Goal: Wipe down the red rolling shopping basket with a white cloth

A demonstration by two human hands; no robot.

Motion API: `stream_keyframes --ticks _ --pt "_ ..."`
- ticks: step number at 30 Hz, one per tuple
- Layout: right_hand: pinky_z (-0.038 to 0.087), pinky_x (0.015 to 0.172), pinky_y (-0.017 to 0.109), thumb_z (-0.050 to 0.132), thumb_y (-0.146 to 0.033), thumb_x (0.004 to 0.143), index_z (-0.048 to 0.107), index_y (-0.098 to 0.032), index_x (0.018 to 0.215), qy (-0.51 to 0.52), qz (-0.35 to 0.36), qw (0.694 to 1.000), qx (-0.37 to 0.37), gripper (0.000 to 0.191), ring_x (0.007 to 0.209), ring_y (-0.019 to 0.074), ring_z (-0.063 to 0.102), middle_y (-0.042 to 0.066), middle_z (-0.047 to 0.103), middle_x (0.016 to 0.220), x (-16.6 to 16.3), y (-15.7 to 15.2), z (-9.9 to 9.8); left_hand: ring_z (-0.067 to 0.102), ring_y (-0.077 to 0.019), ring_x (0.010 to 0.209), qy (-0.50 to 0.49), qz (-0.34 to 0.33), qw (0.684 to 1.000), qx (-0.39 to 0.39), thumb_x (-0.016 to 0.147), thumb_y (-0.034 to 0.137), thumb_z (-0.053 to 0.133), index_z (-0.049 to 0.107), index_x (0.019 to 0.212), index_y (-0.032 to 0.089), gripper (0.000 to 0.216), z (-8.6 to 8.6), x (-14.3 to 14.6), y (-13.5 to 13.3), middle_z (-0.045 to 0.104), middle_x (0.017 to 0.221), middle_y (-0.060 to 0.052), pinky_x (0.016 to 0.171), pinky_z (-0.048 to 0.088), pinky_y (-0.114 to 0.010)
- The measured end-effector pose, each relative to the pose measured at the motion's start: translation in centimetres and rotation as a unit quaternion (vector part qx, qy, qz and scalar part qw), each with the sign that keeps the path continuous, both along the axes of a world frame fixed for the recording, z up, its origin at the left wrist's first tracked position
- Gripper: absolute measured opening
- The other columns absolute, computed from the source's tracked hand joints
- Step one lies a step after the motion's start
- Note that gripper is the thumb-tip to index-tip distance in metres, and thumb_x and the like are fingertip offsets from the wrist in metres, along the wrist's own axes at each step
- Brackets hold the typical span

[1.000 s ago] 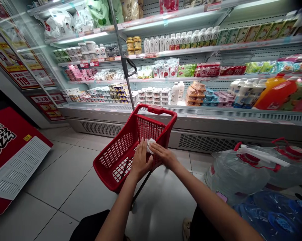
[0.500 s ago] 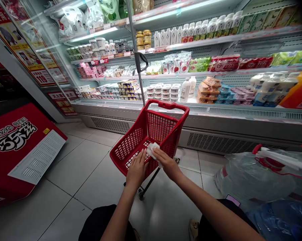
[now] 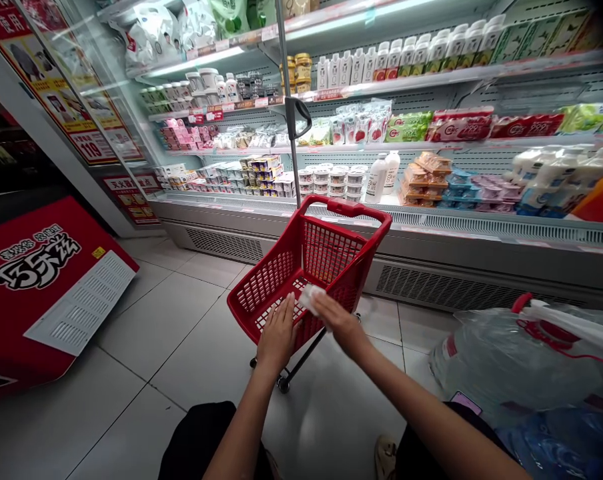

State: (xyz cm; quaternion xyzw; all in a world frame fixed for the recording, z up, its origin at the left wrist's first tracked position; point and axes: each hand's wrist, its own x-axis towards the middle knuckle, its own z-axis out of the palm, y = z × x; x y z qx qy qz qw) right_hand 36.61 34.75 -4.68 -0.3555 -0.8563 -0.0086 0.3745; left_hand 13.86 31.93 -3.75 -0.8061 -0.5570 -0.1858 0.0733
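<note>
A red plastic shopping basket [image 3: 281, 267] on small wheels stands on the tiled floor in front of me, its grey pull handle [image 3: 295, 127] raised upright. My left hand [image 3: 277, 337] rests with fingers stretched out on the basket's near rim. My right hand [image 3: 334, 319] presses a crumpled white wipe [image 3: 311, 297] against the rim's near right corner, fingers closed over it.
An open chiller [image 3: 431, 220] with shelves of yoghurt cups, milk bottles and packets runs along the back. A red floor-standing cabinet [image 3: 36, 293] sits at the left. Large clear water jugs [image 3: 506, 360] lie at the right. My knees and a shoe show at the bottom.
The view has shifted, so the basket now sits further right and higher in frame. Both hands stay on the near rim, the right one with the wipe sliding slightly along it.
</note>
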Motion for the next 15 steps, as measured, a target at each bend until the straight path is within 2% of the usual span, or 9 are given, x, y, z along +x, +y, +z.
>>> stream_keyframes --ticks 2,5,8,10,12,15 --pt "0.045 0.12 0.039 0.039 0.003 0.094 0.03 -0.026 0.163 -0.026 0.05 0.998 0.006 0.075 0.151 0.0181 0.037 0.005 0.047 0.16 -1.3 -1.5 -0.4 0.042 -0.0228 0.15 0.003 -0.004 1.0 -0.003 0.107 0.027 0.035 -0.005 0.166 0.02 0.071 0.1 -0.1 -0.1 0.037 0.166 -0.012 0.124 0.036 -0.048" --pt "0.045 0.12 0.04 0.04 0.001 0.096 0.035 -0.024 0.161 -0.065 0.06 0.996 0.03 0.07 0.15 0.0184 0.04 0.006 0.051 0.158 1.1 -0.1 0.7 0.044 -0.0227 0.149 0.0 0.0 1.0 -0.007 0.107 0.032 0.037 -0.003 0.166 0.019 0.072 0.4 -0.3 -0.3 0.041 0.164 -0.013 0.122 0.038 -0.048" --pt "0.042 0.121 0.045 0.036 0.001 0.097 0.043 -0.025 0.157 -0.08 -0.046 0.994 0.057 0.065 0.148 0.02 0.044 0.006 0.051 0.157 6.0 3.8 2.6 0.046 -0.023 0.147 -0.014 0.017 1.0 -0.012 0.107 0.037 0.039 0.001 0.166 0.02 0.072 0.6 -0.2 -0.6 0.045 0.162 -0.014 0.121 0.039 -0.048" --pt "0.038 0.123 0.05 0.037 0.0 0.097 0.046 -0.024 0.156 -0.086 -0.109 0.988 0.064 0.064 0.147 0.0217 0.046 0.007 0.052 0.156 7.9 5.6 3.5 0.047 -0.023 0.147 -0.02 0.023 0.999 -0.018 0.107 0.037 0.039 0.002 0.166 0.02 0.072 0.7 -0.1 -0.6 0.046 0.161 -0.013 0.121 0.04 -0.047" --pt "0.037 0.123 0.051 0.038 0.0 0.096 0.047 -0.022 0.155 -0.086 -0.128 0.986 0.068 0.064 0.146 0.0228 0.047 0.008 0.054 0.155 7.4 5.6 3.3 0.046 -0.023 0.147 -0.024 0.022 0.999 -0.022 0.107 0.035 0.04 0.002 0.166 0.021 0.071 0.6 0.1 -0.6 0.046 0.161 -0.013 0.121 0.04 -0.047" --pt "0.042 0.121 0.048 0.038 0.001 0.095 0.045 -0.017 0.156 -0.069 -0.089 0.991 0.076 0.064 0.146 0.0226 0.047 0.01 0.055 0.153 2.9 2.6 1.3 0.046 -0.0238 0.148 -0.025 0.016 0.999 -0.02 0.107 0.034 0.041 -0.001 0.166 0.02 0.074 0.5 0.3 -0.5 0.045 0.162 -0.013 0.121 0.039 -0.047"
